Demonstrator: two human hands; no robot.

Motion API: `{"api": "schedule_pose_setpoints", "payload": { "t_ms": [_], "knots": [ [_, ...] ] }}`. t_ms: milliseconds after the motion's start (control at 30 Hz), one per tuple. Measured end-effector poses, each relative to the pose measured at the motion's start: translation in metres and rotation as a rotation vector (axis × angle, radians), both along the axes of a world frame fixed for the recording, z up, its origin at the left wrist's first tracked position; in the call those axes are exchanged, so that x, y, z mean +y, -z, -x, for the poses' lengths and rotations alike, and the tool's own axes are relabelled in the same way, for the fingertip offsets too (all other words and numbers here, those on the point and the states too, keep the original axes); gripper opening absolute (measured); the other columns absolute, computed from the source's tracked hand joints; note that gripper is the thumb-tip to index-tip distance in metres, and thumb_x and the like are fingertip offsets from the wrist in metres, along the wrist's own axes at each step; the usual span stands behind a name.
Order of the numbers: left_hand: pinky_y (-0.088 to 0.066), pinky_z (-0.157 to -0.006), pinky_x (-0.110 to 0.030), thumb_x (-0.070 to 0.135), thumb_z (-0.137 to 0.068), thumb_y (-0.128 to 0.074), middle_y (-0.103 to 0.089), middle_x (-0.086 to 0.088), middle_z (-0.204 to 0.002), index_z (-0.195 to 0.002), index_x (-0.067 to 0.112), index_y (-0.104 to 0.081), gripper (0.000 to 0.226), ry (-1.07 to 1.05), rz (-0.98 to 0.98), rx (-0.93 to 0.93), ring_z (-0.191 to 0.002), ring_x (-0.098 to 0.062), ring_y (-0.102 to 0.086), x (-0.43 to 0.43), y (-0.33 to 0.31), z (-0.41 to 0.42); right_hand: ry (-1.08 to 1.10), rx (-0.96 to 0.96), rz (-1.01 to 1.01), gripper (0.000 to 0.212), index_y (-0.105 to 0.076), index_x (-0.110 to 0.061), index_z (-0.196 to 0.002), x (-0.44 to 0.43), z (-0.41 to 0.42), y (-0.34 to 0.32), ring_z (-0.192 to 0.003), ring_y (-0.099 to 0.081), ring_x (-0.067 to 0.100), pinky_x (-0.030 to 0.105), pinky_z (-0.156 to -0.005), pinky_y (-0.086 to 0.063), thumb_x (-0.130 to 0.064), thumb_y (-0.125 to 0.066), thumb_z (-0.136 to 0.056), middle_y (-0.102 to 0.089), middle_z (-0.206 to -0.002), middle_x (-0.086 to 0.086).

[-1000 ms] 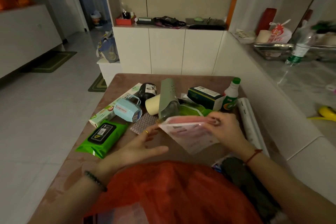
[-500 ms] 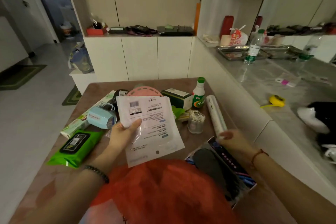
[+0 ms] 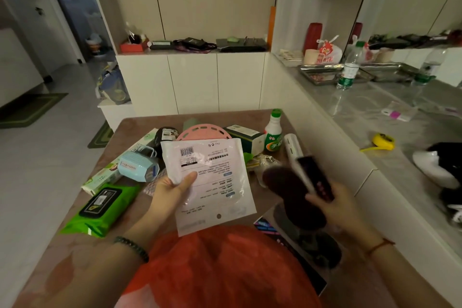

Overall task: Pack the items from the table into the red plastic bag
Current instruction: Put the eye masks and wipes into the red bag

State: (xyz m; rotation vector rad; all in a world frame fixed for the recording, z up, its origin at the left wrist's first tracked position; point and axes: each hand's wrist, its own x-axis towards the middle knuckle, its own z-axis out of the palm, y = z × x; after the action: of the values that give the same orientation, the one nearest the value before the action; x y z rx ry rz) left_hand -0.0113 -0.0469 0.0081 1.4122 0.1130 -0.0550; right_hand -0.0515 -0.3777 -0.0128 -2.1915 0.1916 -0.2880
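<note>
Red plastic bag (image 3: pixel 220 270): sitting bunched at the near edge of the table (image 3: pixel 130 127), right below the camera, filling the bottom of the view just as it was half a second ago.
White pouch (image 3: pixel 212 182): hanging upright above the bag's far side, printed face and barcode toward the camera, much where it was half a second ago and well up from the flat position of a second ago.
Left hand (image 3: pixel 172 192): gripping the pouch by its left edge, thumb pressing on the front, fingers curled behind it.
Right hand (image 3: pixel 335 205): now lifting up off the table, where half a second ago it was resting low by the white roll; fingers are closing around a dark insole.
Dark insole (image 3: pixel 292 197): blurring with motion, raised in the air just right of the pouch, with a dark printed card (image 3: pixel 315 177) pinched along with it.
Second insole (image 3: pixel 317 245): lying on its packaging at the table's right edge, beside the bag.
Green wipes pack (image 3: pixel 100 207): lying flat on the left, unmoved.
Blue case (image 3: pixel 138 165): sitting beyond the wipes, beside a long green-and-white box (image 3: pixel 105 177).
Pink round item (image 3: pixel 203 132): peeking up behind the pouch's top edge.
Green-capped bottle (image 3: pixel 273 132): standing upright at the far right, next to the white roll (image 3: pixel 292 147).
</note>
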Motion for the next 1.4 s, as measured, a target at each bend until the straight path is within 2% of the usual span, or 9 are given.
{"api": "schedule_pose_setpoints", "payload": {
  "t_ms": [133,500,600,700,900,1033,1167,1267,1400],
  "knots": [
    [-0.053,-0.088,-0.054,0.005,-0.089,-0.054,-0.064,-0.025,-0.116,-0.104,0.008,-0.064,0.018,0.035,0.005,0.012,-0.096,-0.036,-0.066,-0.014,-0.008,0.005,0.028,-0.375,-0.389,0.024,-0.059,-0.025,-0.074,0.013,-0.002,-0.073,-0.057,-0.062,-0.012,0.008,-0.052,-0.048,-0.003,-0.067,-0.079,-0.069,-0.061,-0.016],
    [-0.059,-0.069,-0.027,0.021,-0.074,-0.063,-0.076,-0.007,-0.096,-0.109,0.012,-0.066,0.036,0.189,0.235,-0.001,-0.089,-0.021,-0.072,-0.045,-0.009,0.021,-0.173,-0.272,-0.193,0.022,-0.059,-0.028,-0.088,0.128,-0.003,-0.052,-0.076,-0.062,-0.005,0.006,-0.070,-0.045,-0.018,-0.074,-0.075,-0.064,-0.079,-0.014],
    [-0.060,-0.072,-0.034,0.006,-0.074,-0.066,-0.076,-0.007,-0.092,-0.098,0.015,-0.069,0.025,0.063,0.200,-0.002,-0.084,-0.023,-0.072,-0.036,-0.006,0.022,-0.323,-0.164,-0.300,0.011,-0.061,-0.031,-0.088,0.118,-0.010,-0.046,-0.075,-0.062,-0.009,0.007,-0.066,-0.048,-0.021,-0.065,-0.084,-0.065,-0.080,-0.016],
    [-0.056,-0.083,-0.045,0.007,-0.077,-0.067,-0.073,-0.014,-0.102,-0.105,0.009,-0.066,0.028,-0.019,0.200,0.066,-0.091,-0.031,-0.070,-0.020,-0.006,0.019,-0.040,-0.034,-0.434,0.018,-0.065,-0.007,-0.101,0.071,-0.024,-0.024,-0.076,-0.068,0.009,0.022,-0.068,-0.056,-0.018,-0.054,-0.092,-0.070,-0.084,0.000],
    [-0.052,-0.087,-0.049,0.013,-0.074,-0.067,-0.066,-0.020,-0.114,-0.118,0.005,-0.059,0.045,-0.058,0.196,0.104,-0.099,-0.036,-0.065,0.011,0.000,0.008,-0.009,0.608,0.402,0.061,-0.048,-0.008,-0.124,-0.009,-0.005,0.085,-0.115,-0.054,0.028,0.032,-0.092,-0.047,-0.038,-0.072,-0.076,-0.054,-0.127,0.013],
    [-0.060,-0.070,-0.040,0.014,-0.076,-0.066,-0.068,-0.019,-0.112,-0.120,0.004,-0.057,0.046,-0.048,0.187,0.098,-0.096,-0.034,-0.067,0.017,0.005,0.002,0.066,0.659,0.243,0.081,-0.041,-0.005,-0.127,-0.014,0.004,0.109,-0.116,-0.052,0.030,0.035,-0.091,-0.046,-0.039,-0.081,-0.065,-0.051,-0.128,0.015],
    [-0.060,-0.058,-0.029,0.009,-0.083,-0.061,-0.069,-0.015,-0.104,-0.120,0.002,-0.056,0.039,-0.069,0.162,0.073,-0.079,-0.023,-0.072,0.019,0.000,0.003,-0.095,0.522,0.156,0.034,-0.065,-0.005,-0.096,-0.006,0.005,0.089,-0.087,-0.064,0.020,0.029,-0.071,-0.052,-0.021,-0.080,-0.070,-0.068,-0.101,0.011],
    [-0.060,-0.067,-0.034,0.008,-0.084,-0.060,-0.068,-0.018,-0.107,-0.120,0.001,-0.056,0.037,-0.087,0.109,0.051,-0.085,-0.026,-0.071,0.022,-0.009,0.009,-0.011,0.096,0.206,0.017,-0.067,-0.012,-0.082,0.011,0.005,0.035,-0.075,-0.061,0.015,0.019,-0.060,-0.041,-0.017,-0.079,-0.071,-0.065,-0.082,0.002],
    [-0.048,-0.095,-0.051,0.009,-0.083,-0.062,-0.064,-0.023,-0.117,-0.120,0.001,-0.057,0.039,-0.068,0.119,0.019,-0.106,-0.038,-0.062,0.016,-0.025,0.022,-0.151,-0.289,-0.446,0.019,-0.068,-0.024,-0.086,0.048,0.012,-0.063,-0.082,-0.067,-0.003,0.009,-0.068,-0.051,-0.018,-0.077,-0.070,-0.075,-0.085,-0.007]
  ]
}}
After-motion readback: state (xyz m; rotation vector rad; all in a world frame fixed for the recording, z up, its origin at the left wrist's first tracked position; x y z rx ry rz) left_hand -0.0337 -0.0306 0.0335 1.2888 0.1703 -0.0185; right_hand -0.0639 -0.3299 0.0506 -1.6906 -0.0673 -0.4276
